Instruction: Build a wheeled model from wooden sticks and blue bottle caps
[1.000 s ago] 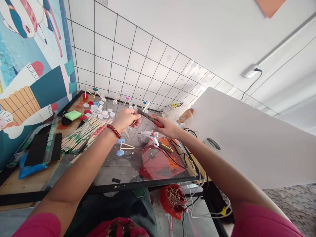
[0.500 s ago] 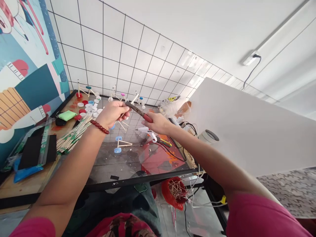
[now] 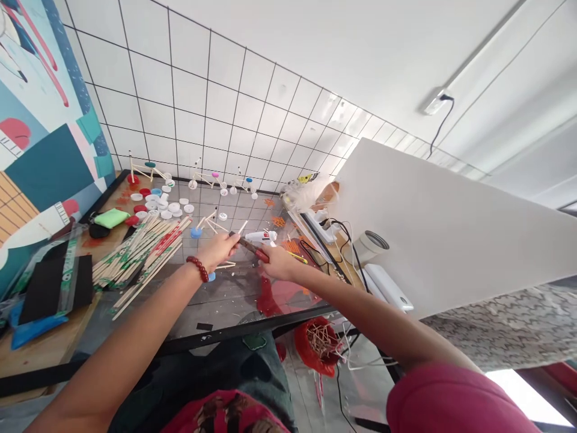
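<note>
My right hand [image 3: 280, 263] is closed around the red handles of pliers [image 3: 249, 245], their dark jaws pointing left. At the jaws, my left hand [image 3: 220, 248] is closed in a pinch on a thin pale stick [image 3: 243, 227], whose end sticks out beyond the jaws. Just behind the tool lies a white glue gun [image 3: 261, 236]. Near my left hand stands a small stick frame with a blue bottle cap [image 3: 195, 233]; a second stick frame [image 3: 228, 264] is partly hidden under that hand.
Left of my hands lie many wooden chopsticks [image 3: 139, 252], some in wrappers, with loose bottle caps [image 3: 174, 207] behind. Several stick-and-cap models [image 3: 215, 175] line the back by the wire grid. A yellow utility knife [image 3: 297, 257] lies rightward. Below hangs a red bag of stick pieces [image 3: 318, 343].
Both hands and the pliers have come down and nearer to the table. The view has shifted a little, and the loose chopsticks show more fully.
</note>
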A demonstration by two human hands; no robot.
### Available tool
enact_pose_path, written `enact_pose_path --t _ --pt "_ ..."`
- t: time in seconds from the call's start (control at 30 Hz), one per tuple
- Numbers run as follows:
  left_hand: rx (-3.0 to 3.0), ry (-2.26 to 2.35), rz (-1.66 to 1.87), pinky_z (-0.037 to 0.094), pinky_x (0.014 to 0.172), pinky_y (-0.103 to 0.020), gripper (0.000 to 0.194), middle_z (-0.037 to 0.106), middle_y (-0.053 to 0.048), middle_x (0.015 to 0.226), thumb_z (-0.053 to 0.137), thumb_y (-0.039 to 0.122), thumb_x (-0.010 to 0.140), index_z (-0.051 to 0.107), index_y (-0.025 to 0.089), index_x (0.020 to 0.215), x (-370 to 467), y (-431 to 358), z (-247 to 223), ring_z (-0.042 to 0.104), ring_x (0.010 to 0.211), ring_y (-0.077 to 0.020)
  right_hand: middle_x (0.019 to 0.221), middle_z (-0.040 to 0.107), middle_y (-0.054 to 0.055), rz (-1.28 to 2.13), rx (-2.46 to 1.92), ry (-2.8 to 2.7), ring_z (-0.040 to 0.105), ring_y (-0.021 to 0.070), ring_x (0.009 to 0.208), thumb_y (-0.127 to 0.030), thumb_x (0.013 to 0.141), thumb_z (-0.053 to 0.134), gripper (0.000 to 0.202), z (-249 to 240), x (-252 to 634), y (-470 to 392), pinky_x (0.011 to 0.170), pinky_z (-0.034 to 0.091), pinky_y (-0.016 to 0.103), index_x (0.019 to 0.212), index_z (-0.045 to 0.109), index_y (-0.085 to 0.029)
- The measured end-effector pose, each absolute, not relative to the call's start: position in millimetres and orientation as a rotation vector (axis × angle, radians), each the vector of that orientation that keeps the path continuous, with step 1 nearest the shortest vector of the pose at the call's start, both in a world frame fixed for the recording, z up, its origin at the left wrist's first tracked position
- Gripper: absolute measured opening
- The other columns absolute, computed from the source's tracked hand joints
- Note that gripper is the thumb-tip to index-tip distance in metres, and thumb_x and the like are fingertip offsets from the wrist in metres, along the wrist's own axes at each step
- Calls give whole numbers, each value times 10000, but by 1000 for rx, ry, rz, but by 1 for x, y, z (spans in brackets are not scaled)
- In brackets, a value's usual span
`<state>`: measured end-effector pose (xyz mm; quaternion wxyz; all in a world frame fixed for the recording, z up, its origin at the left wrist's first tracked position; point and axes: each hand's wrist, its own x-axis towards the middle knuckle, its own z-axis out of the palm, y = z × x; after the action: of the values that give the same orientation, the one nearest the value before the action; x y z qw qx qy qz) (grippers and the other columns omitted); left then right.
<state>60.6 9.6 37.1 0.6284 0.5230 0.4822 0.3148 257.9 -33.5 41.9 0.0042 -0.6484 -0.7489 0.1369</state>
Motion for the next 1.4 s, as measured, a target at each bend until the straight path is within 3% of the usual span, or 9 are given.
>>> enact_pose_path --t 0.33,0.6,0.7,0.8,0.9,1.03,1.13,1.23,1.4 --pt "1372 1271 600 193 486 -257 342 382 55 507 505 323 956 444 204 641 63 9 41 251 415 -89 745 562 20 548 -1986 -2119 514 190 698 -195 805 570 73 3 250 -38 630 338 296 872 550 -214" --pt "1586 1090 747 317 554 -240 228 482 8 624 498 322 907 608 178 769 38 6 26 413 557 -135 820 601 34 638 -1966 -2080 575 229 778 -402 834 599 240 19 242 -45 690 410 323 978 542 -218" --pt "1634 1048 741 316 552 -251 240 468 6 593 521 349 886 620 185 741 37 1 26 416 550 -142 881 624 34 670 -1892 -2090 595 223 815 -336 821 599 290 16 240 -46 728 454 332 1066 524 -200" --pt "1594 946 716 278 523 -252 239 397 30 545 525 369 882 630 187 767 36 -7 33 354 499 -125 1062 642 100 382 -1795 -2085 614 254 962 -207 794 583 407 14 242 -45 836 488 382 1189 497 -166" --pt "1684 820 774 328 550 -249 252 469 7 598 547 381 874 619 183 736 30 -16 38 421 555 -128 1151 606 184 -25 -1661 -2044 607 303 1042 -167 789 592 480 15 249 -50 897 492 448 1250 464 -126" --pt "1667 824 928 351 544 -232 324 538 -6 658 524 422 894 540 182 677 28 -30 33 423 562 -105 1107 598 166 -122 -1462 -2000 630 271 994 -207 852 604 229 21 258 -64 812 524 382 1061 516 -177" --pt "1475 906 949 349 512 -214 288 560 -5 619 513 411 899 547 180 731 35 -37 31 443 533 -102 1080 632 124 42 -1419 -2110 633 234 961 -218 886 586 67 27 259 -71 815 508 345 854 528 -213" --pt "1326 1036 838 269 441 -201 234 534 8 505 489 334 906 591 162 784 43 -35 35 368 425 -86 954 654 53 463 -1400 -2141 608 184 875 -245 881 586 136 29 257 -72 794 470 303 765 523 -209" --pt "1334 1103 650 203 397 -211 245 564 -20 463 459 238 917 617 137 759 42 -26 46 320 333 -68 613 443 -59 1253 -1507 -1910 400 104 580 -529 820 610 359 26 258 -69 571 314 251 718 507 -200"
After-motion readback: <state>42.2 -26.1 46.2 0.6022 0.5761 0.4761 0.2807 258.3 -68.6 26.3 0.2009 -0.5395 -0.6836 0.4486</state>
